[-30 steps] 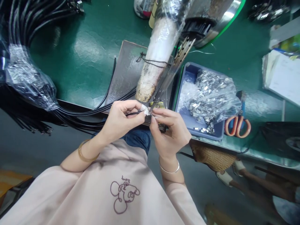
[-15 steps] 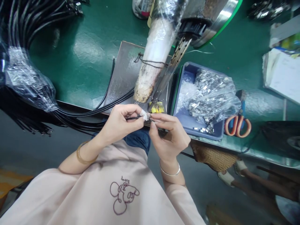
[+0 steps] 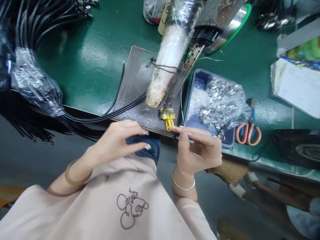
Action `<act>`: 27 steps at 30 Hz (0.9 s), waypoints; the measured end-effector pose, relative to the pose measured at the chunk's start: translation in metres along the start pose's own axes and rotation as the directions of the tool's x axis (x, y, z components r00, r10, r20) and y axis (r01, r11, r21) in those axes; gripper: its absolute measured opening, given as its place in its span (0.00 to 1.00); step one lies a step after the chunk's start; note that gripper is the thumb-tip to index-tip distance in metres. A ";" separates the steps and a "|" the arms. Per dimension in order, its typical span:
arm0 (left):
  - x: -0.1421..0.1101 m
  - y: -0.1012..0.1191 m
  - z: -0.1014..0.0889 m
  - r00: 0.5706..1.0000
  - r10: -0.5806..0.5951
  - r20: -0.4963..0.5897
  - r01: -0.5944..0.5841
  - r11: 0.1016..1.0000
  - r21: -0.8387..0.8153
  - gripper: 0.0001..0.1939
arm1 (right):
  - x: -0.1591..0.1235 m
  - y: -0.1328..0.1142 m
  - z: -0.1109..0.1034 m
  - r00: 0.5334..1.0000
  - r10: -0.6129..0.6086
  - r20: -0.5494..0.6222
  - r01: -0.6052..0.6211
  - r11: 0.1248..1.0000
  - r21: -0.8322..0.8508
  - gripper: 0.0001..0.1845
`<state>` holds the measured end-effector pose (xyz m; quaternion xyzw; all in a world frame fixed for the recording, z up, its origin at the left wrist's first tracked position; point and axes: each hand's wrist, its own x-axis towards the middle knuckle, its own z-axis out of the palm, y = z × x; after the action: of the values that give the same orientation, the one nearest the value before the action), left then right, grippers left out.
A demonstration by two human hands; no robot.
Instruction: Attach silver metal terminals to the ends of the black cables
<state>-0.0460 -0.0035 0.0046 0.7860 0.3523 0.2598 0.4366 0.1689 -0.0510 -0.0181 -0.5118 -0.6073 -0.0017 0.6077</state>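
My left hand (image 3: 122, 138) is at the table's front edge with thumb and fingers apart, holding nothing. White covering shows at its fingertips. To the right, my right hand (image 3: 200, 146) has thumb and forefinger pinched together. What lies between them, if anything, is too small to make out. A thin silvery wire (image 3: 181, 103) runs down to near those fingertips. Just left of them, a yellow clip (image 3: 169, 120) sits under the tip of a perforated metal soldering iron (image 3: 191, 58). Black cables (image 3: 120, 109) lie across a grey board (image 3: 133, 75) specked with bits of metal.
A white wrapped tube (image 3: 165, 63) slants over the board. A blue tray (image 3: 187, 115) holds bagged metal connectors (image 3: 222, 103). Orange-handled scissors (image 3: 248, 133) lie right of it. A plastic-wrapped cable bundle (image 3: 35, 83) hangs over the left edge. Another person's legs (image 3: 260, 203) show lower right.
My hands have come apart. The left drew back leftward and opened, leaving the cable it held; the right moved rightward, still pinched. The yellow clip and board edge are now uncovered.
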 end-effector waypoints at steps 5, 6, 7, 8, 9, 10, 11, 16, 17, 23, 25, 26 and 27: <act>-0.027 -0.014 -0.038 0.930 -0.003 -0.366 0.202 0.839 0.506 0.10 | 0.002 0.004 -0.002 0.997 -0.013 -0.070 0.012 1.000 -0.017 0.07; -0.032 -0.019 -0.043 0.932 -0.035 -0.361 0.243 0.800 0.548 0.13 | 0.003 0.004 -0.002 0.997 -0.019 -0.077 0.017 1.000 -0.023 0.07; -0.035 -0.024 -0.048 0.935 -0.062 -0.350 0.264 0.781 0.566 0.14 | 0.003 0.004 -0.002 0.997 -0.025 -0.079 0.023 0.999 -0.036 0.07; -0.037 -0.029 -0.052 0.939 -0.077 -0.334 0.263 0.788 0.557 0.14 | 0.003 0.003 -0.002 0.996 -0.027 -0.080 0.023 0.998 -0.053 0.07; -0.038 -0.033 -0.055 0.942 -0.091 -0.324 0.256 0.819 0.514 0.13 | 0.003 0.003 -0.002 0.997 -0.032 -0.074 0.026 0.997 -0.071 0.07; -0.038 -0.036 -0.058 0.939 -0.115 -0.325 0.256 0.864 0.433 0.11 | 0.003 0.002 -0.004 0.998 -0.029 -0.059 0.024 0.996 -0.086 0.06; -0.037 -0.038 -0.060 0.926 -0.157 -0.344 0.272 0.908 0.318 0.08 | 0.003 0.001 -0.007 0.999 -0.023 -0.042 0.018 0.995 -0.101 0.07; -0.023 -0.030 -0.075 0.796 -0.437 -0.419 0.357 0.898 -0.258 0.07 | 0.001 -0.005 -0.035 0.979 -0.204 0.004 0.198 0.945 -0.261 0.08; -0.020 -0.028 -0.077 0.813 -0.446 -0.374 0.359 0.890 -0.281 0.09 | 0.001 -0.007 -0.041 0.963 -0.267 -0.020 0.250 0.922 -0.295 0.05; -0.013 -0.032 -0.080 0.917 -0.372 -0.141 0.346 0.921 -0.176 0.16 | 0.021 -0.001 -0.073 0.995 0.094 -0.015 -0.088 0.842 -0.533 0.07; -0.013 -0.038 -0.075 0.909 -0.359 -0.211 0.333 0.931 -0.149 0.13 | 0.031 0.014 -0.084 0.956 0.279 0.090 -0.158 0.748 -0.645 0.09; -0.014 -0.041 -0.072 0.899 -0.348 -0.268 0.321 0.937 -0.139 0.11 | 0.036 0.024 -0.089 0.936 0.322 0.142 -0.146 0.721 -0.677 0.11; -0.014 -0.043 -0.069 0.882 -0.331 -0.335 0.302 0.943 -0.138 0.10 | 0.040 0.033 -0.093 0.920 0.349 0.182 -0.128 0.703 -0.699 0.12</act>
<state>-0.1177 0.0359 -0.0009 0.6397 0.5378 0.3362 0.4342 0.2684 -0.0684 0.0151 -0.7658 -0.5774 -0.0641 0.2757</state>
